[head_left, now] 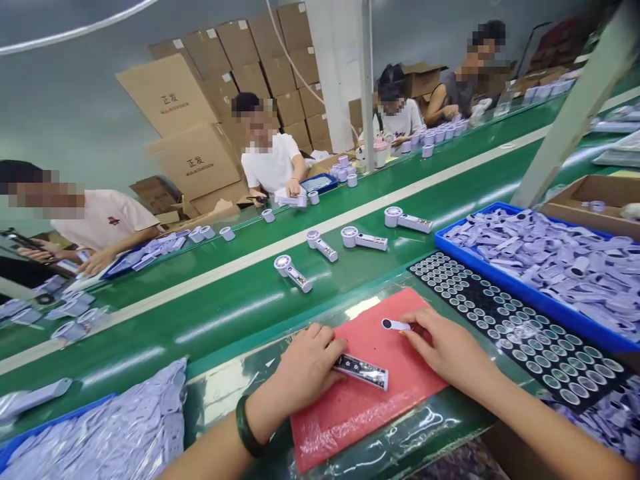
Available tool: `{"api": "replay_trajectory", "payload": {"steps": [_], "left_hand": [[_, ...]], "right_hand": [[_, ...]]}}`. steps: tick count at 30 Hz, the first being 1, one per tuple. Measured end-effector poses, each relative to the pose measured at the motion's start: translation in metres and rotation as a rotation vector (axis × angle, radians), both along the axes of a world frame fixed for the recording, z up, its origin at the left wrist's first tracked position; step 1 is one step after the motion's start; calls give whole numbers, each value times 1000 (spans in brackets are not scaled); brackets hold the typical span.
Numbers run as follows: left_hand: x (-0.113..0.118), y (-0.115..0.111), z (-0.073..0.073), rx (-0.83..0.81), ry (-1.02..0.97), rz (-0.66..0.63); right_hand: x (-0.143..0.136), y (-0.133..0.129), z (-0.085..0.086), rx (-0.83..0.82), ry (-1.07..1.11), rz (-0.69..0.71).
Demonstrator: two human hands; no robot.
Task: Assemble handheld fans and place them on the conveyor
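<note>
My left hand lies on a red foam mat and holds down a small white device with a dark printed face. Its handle sticks out to the right of my fingers. My right hand rests on the mat's right part, and its fingertips pinch a thin white strip with a dark round end. A dark bangle sits on my left wrist.
A black sheet of round stickers lies right of the mat, with a blue bin of lilac parts behind it. More lilac parts lie at my left. Finished devices ride the green belt. Several people work across it.
</note>
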State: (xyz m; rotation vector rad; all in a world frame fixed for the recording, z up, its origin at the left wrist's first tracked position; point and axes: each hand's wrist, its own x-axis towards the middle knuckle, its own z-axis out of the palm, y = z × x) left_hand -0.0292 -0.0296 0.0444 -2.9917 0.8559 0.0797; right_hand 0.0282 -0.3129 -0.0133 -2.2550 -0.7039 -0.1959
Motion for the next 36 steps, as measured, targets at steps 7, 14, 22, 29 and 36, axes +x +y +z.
{"api": "replay_trajectory", "payload": {"steps": [7,14,22,29,36], "left_hand": [[2,6,0,-362,111,3],[1,11,1,-704,191,-122],[28,25,-12,-625,76,-237],[10,29,-13,-485,-103,-267],[-14,10,-11,-505,-7,-109]], "right_hand": [[-42,58,27,20,-22,197],[-57,85,27,-168,-85,96],[-40,86,27,11,184,18],[-53,81,23,52,240,97],[-69,87,15,-39,198,75]]}}
